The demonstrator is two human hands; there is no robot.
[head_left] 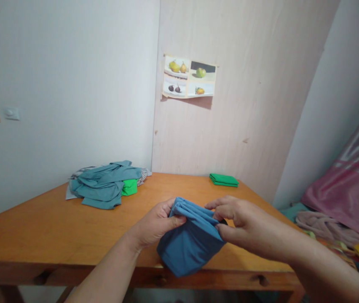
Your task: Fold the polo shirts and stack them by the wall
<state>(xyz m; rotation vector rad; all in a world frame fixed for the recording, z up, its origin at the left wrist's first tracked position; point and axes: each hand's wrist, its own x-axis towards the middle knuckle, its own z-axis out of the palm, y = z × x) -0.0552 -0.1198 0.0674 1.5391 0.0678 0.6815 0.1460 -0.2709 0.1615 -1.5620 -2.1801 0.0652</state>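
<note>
A blue folded cloth (188, 248) is held up over the front edge of the table, its layered folds facing upward. My left hand (159, 221) grips its left upper corner, thumb in front and the other fingers hidden behind. At the right upper corner, my right hand (238, 216) pinches the cloth, with the thumb on the near side and fingertips over the top edge. A small dark patch shows between the right fingers; I cannot make out what it is.
On the wooden table (49, 235), a loose heap of grey-green clothes (103, 185) lies at the back left, with a bright green cloth (129, 187) in it. A folded green cloth (223, 180) rests at the back right. Pink fabric (346, 185) hangs beyond the table's right side.
</note>
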